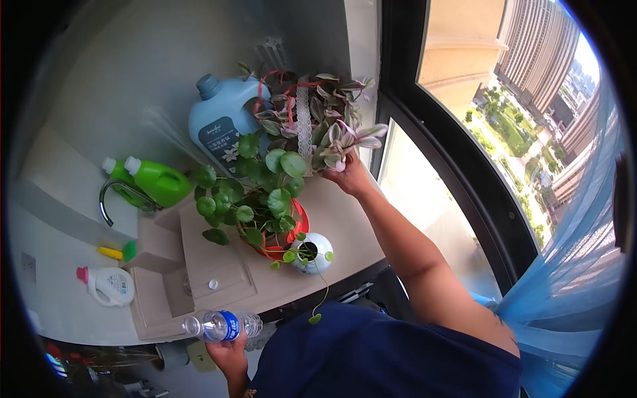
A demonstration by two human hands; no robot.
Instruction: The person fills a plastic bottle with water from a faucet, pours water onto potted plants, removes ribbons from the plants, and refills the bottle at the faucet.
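My left hand [229, 355] is closed around a clear plastic water bottle [229, 326] with a blue label, uncapped and held near the counter's front edge. My right hand [348, 176] reaches to the far right, gripping low on a potted plant [322, 126] with pink and green leaves; its leaves hide some of my fingers. White lace and red ribbon run over that plant. Between my hands stands a round-leaved green plant [269, 182] in a red-trimmed pot. A small white vase [313, 253] with trailing stems sits beside it. A small white cap [213, 284] lies by the sink.
Behind the plants stands a large blue detergent jug [225, 119]. Green bottles [159, 182] sit by the curved faucet [105, 199] and sink [176, 288]. A white bottle [111, 286] with a red cap is farther left. The window frame [458, 132] and blue curtain [564, 285] border the right.
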